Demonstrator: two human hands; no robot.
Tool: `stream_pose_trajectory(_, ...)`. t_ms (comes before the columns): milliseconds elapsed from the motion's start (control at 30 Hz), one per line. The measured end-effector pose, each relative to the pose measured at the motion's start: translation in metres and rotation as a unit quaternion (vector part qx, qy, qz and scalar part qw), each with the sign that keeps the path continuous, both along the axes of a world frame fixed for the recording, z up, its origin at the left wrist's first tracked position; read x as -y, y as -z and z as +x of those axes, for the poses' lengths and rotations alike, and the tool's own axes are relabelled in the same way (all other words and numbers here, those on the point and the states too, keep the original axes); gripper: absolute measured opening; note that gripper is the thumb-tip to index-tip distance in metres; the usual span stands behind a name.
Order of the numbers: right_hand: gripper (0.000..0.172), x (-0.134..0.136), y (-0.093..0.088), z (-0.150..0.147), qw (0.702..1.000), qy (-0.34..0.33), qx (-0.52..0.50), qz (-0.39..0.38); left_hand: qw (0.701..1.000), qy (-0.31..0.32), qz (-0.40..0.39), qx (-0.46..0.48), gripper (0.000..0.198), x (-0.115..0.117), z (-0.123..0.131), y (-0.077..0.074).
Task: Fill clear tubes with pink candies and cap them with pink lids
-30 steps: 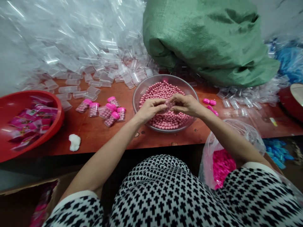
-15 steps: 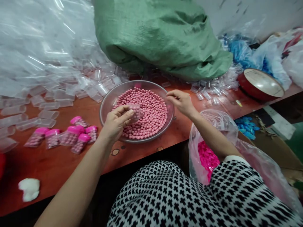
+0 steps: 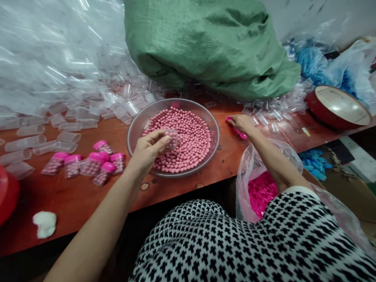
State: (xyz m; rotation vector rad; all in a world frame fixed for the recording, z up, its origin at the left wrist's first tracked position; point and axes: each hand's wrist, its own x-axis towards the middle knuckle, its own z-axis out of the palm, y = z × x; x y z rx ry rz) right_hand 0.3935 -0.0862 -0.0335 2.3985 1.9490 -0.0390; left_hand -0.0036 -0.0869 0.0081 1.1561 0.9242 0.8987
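My left hand (image 3: 147, 150) is closed on a small clear plastic bottle (image 3: 170, 140) with pink beads inside, held over the metal bowl (image 3: 216, 137). Pink beads (image 3: 188, 150) fill much of the bowl. To the right of the bowl, my right hand (image 3: 243, 123) is down at the tabletop, its fingers curled on a bright pink cap (image 3: 228, 118). More pink (image 3: 241, 135) shows under that hand, partly hidden by it. Several bead-filled bottles with pink caps (image 3: 98, 157) lie together left of my left hand.
Loose clear bottles (image 3: 69, 137) are heaped at the left and behind. A green sack (image 3: 205, 47) lies at the back. Pink caps (image 3: 261, 194) fill a plastic bag by my right arm. A round tin (image 3: 340, 105), a white lump (image 3: 45, 224) and a red container (image 3: 7, 196) sit around.
My right hand has moved right, from the bowl's rim to the pink caps on the table, and closed there. The left hand still holds the bottle over the bowl. The view has shifted slightly.
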Motion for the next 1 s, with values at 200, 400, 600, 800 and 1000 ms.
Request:
stream_pose_trajectory(200,0.035,0.002,-0.001,-0.012,0.978,0.04,-0.17,0.111,1.0,0.0,0.004,-0.009,0.042,0.0,-0.001,0.003)
stream_pose_trajectory(400,0.021,0.006,0.0,-0.021,0.868,0.099,-0.46,0.157,0.999,-0.006,-0.036,0.017,0.041,-0.003,0.001,-0.004)
stream_pose_trajectory(600,0.028,0.003,0.007,-0.018,0.923,0.088,-0.346,0.142,0.994,-0.024,-0.085,0.057,0.029,-0.003,0.009,-0.013)
stream_pose_trajectory(800,0.019,-0.006,0.009,-0.021,0.917,0.087,-0.354,0.163,0.992,-0.035,-0.094,0.074,0.027,-0.001,0.008,-0.009)
stream_pose_trajectory(1000,0.019,0.012,0.0,-0.022,0.942,-0.059,-0.241,0.227,0.994,-0.039,-0.073,0.068,0.034,0.001,0.008,-0.007)
